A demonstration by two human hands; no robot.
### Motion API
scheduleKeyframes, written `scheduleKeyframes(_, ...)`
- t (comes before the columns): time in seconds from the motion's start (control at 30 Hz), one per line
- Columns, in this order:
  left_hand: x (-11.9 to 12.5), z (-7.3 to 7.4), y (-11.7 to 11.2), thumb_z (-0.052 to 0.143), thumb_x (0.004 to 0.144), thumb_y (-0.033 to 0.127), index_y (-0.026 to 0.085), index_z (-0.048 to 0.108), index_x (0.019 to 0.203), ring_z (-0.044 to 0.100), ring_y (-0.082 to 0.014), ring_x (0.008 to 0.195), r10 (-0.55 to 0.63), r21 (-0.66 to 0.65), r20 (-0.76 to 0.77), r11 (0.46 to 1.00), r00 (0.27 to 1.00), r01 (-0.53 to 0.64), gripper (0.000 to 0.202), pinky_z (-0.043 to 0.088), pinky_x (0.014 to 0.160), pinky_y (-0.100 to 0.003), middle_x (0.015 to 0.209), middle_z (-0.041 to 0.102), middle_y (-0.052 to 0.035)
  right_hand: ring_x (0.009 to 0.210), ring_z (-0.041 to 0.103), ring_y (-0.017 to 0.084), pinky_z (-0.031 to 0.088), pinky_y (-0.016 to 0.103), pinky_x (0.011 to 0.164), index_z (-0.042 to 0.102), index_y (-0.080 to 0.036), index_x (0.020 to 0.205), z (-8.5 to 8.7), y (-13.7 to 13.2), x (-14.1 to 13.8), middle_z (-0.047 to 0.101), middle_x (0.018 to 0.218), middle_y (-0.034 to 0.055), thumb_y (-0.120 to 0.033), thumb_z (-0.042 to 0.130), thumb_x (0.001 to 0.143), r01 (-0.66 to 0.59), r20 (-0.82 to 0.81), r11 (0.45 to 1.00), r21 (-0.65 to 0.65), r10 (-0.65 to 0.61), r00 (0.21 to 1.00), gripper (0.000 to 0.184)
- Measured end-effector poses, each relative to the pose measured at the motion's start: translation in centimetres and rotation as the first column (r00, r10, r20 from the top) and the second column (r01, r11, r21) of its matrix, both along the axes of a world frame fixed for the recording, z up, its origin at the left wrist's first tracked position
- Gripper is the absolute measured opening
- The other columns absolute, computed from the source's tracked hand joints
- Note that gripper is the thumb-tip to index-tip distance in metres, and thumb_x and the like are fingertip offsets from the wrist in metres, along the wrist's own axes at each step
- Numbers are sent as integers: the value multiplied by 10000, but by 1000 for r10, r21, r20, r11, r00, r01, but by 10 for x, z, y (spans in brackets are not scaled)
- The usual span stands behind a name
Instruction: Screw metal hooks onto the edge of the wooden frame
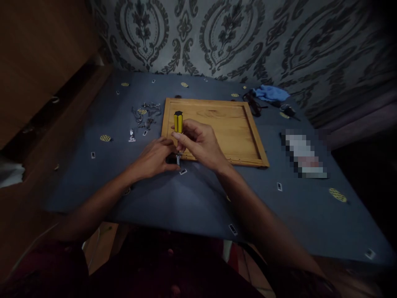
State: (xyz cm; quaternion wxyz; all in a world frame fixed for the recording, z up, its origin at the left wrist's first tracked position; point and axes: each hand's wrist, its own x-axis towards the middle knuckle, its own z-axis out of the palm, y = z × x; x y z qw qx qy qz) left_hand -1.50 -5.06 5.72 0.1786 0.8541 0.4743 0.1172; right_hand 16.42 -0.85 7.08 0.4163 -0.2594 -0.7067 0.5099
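My right hand [198, 142] is closed around a yellow and black screwdriver [178, 122], held upright with its metal tip down at the near left corner of a wooden panel [217, 128]. My left hand [155, 156] rests beside the tip, fingers curled against the panel's corner; what they pinch is hidden. The panel lies flat on a dark blue cloth-covered table [198, 198].
A pile of small metal hardware [145, 114] lies left of the panel. A blue cloth [269, 93] and dark tools sit at the far right. A blurred white object [302, 153] lies right of the panel. Wooden furniture [37, 82] stands left; patterned wall behind.
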Motion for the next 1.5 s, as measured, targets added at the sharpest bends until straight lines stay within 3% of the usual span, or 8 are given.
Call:
scheduleKeyframes(0.2, 0, 1, 1, 803, 882, 386, 167, 694, 1153, 588, -335, 1268, -13, -3, 26, 1000, 1000, 13, 365, 465, 1125, -494, 1240, 694, -106, 547, 562, 81, 503, 238, 522, 585, -216, 885, -2, 2, -6, 627, 749, -45, -569, 794, 862, -19, -65, 996, -83, 14, 998, 411)
scheduleKeyframes(0.33, 0, -1, 1, 802, 878, 417, 172, 699, 1098, 593, -341, 1249, 10, -8, 20, 1000, 1000, -9, 345, 471, 1104, -504, 1194, 697, -109, 595, 617, 90, 523, 236, 554, 612, -213, 960, -3, 0, -2, 634, 801, -36, -548, 780, 886, -14, -51, 998, -59, 11, 999, 383)
scheduleKeyframes(0.47, -1, -2, 1, 815, 866, 426, 173, 706, 1081, 606, -350, 1237, 27, 1, 11, 1000, 1000, -27, 350, 482, 1086, -515, 1246, 692, -118, 618, 647, 108, 536, 246, 596, 631, -196, 908, -4, -1, 3, 625, 712, -33, -549, 736, 922, -12, -20, 999, -41, 11, 1000, 369)
scheduleKeyframes(0.77, -2, -6, 1, 806, 882, 424, 174, 703, 1089, 610, -338, 1222, 12, 35, 1, 999, 1000, -12, 341, 476, 1071, -506, 1259, 692, -118, 584, 623, 119, 504, 256, 547, 667, -187, 853, -3, -3, 3, 656, 709, -25, -590, 873, 758, 82, -54, 992, -98, -88, 995, 462)
scheduleKeyframes(1.1, -1, -7, 1, 788, 881, 467, 203, 712, 1081, 583, -318, 1175, 29, 29, 14, 999, 999, -29, 340, 472, 1036, -484, 1201, 681, -97, 644, 655, 123, 567, 273, 656, 697, -198, 906, -1, -11, 8, 655, 735, -33, -561, 848, 804, 61, -83, 995, -75, -67, 994, 406)
scheduleKeyframes(1.37, -2, -7, 3, 800, 877, 451, 202, 728, 1072, 600, -299, 1144, 5, 34, 32, 999, 999, -6, 325, 463, 1039, -457, 1181, 700, -92, 587, 613, 108, 533, 261, 567, 648, -206, 839, -9, -13, 6, 674, 771, -21, -575, 912, 701, 173, -106, 978, -119, -185, 977, 474)
scheduleKeyframes(1.5, -2, -6, 3, 804, 876, 446, 194, 729, 1093, 606, -311, 1156, 6, 43, 4, 999, 1000, -6, 340, 468, 1036, -465, 1193, 700, -100, 600, 614, 106, 548, 264, 604, 655, -209, 844, -7, -15, 4, 646, 740, -36, -558, 887, 748, 145, -116, 986, -79, -153, 981, 429)
